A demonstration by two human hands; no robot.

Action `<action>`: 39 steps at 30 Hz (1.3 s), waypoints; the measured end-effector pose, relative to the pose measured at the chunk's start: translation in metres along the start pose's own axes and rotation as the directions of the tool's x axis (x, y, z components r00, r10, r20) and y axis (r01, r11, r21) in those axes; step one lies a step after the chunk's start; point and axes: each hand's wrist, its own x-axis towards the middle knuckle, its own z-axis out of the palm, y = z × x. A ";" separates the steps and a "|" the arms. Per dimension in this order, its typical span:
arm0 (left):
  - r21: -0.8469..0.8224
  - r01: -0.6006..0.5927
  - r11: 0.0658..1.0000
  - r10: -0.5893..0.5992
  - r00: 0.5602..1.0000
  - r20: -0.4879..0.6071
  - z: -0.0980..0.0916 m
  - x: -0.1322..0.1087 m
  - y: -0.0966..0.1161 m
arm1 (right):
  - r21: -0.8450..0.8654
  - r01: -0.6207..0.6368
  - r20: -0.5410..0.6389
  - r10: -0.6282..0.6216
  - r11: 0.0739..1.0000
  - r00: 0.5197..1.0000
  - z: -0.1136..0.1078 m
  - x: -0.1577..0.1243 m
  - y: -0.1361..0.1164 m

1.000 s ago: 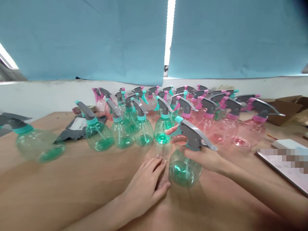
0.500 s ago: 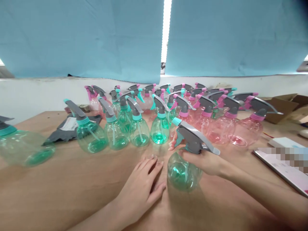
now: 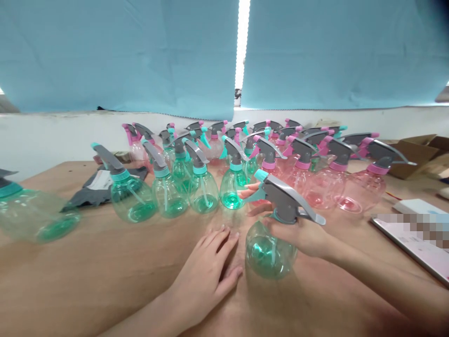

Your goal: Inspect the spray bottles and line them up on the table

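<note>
A clear green spray bottle [image 3: 270, 255] with a grey head and turquoise nozzle is just right of centre. My right hand [image 3: 310, 238] is around its neck from the right, the thumb side on the near face below the head. Its fingers reach past the far side near the turquoise trigger, fairly straight; how hard they press is hidden. To the left, my left hand [image 3: 206, 271] lies flat on the wooden table [image 3: 87, 281], fingers stretched forward and holding nothing. A gap separates its fingertips from the bottle. Behind stands another green spray bottle [image 3: 232, 189].
Several green bottles [image 3: 203, 194] and pink bottles [image 3: 363, 192] stand in rows behind the hands. A larger-looking green bottle [image 3: 31, 213] is at far left. A dark plastic packet [image 3: 93, 189], a cardboard box [image 3: 409, 157] and a tablet-like flat device [image 3: 410, 243] lie around.
The right hand's fingers have straightened out and forward from the trigger. The held bottle has shifted slightly right. My left hand has stayed in place.
</note>
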 end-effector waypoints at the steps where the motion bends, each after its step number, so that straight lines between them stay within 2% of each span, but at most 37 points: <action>1: -0.003 -0.002 1.000 0.002 1.000 -0.003 0.000 0.000 0.000 | -0.003 -0.008 -0.002 0.008 1.000 1.000 0.000 0.000 0.000; 6: -0.015 0.004 1.000 -0.004 1.000 -0.012 0.000 -0.001 0.000 | -0.060 -0.034 0.006 0.035 0.998 0.999 -0.001 0.001 -0.003; 10: -0.008 0.001 1.000 -0.001 1.000 -0.005 0.000 0.000 0.000 | -0.042 0.002 0.017 -0.001 0.999 1.000 -0.001 0.002 -0.001; 13: -0.002 -0.002 1.000 0.002 1.000 -0.004 -0.001 0.000 0.000 | -0.033 -0.020 0.022 0.021 0.999 1.000 -0.001 0.002 0.002; 19: -0.019 0.004 1.000 -0.004 1.000 -0.011 -0.001 0.000 0.001 | -0.042 0.043 -0.005 -0.044 0.998 0.999 -0.001 0.002 0.004; 27: -0.033 0.018 0.999 -0.019 1.000 -0.010 -0.002 0.000 0.001 | -0.048 -0.001 0.012 0.001 0.999 1.000 -0.002 0.000 0.007; 32: -0.036 0.013 0.999 -0.013 1.000 -0.009 -0.001 0.000 0.001 | -0.057 0.068 -0.030 -0.070 0.996 0.997 -0.002 0.000 0.004; 37: -0.031 0.018 0.999 -0.018 1.000 0.004 -0.002 0.000 0.001 | -0.051 0.011 0.005 -0.011 0.999 1.000 -0.001 0.001 0.004; 39: -0.033 0.015 0.999 -0.015 1.000 0.000 -0.002 0.000 0.001 | -0.038 0.024 -0.005 -0.025 0.999 1.000 -0.001 0.001 0.005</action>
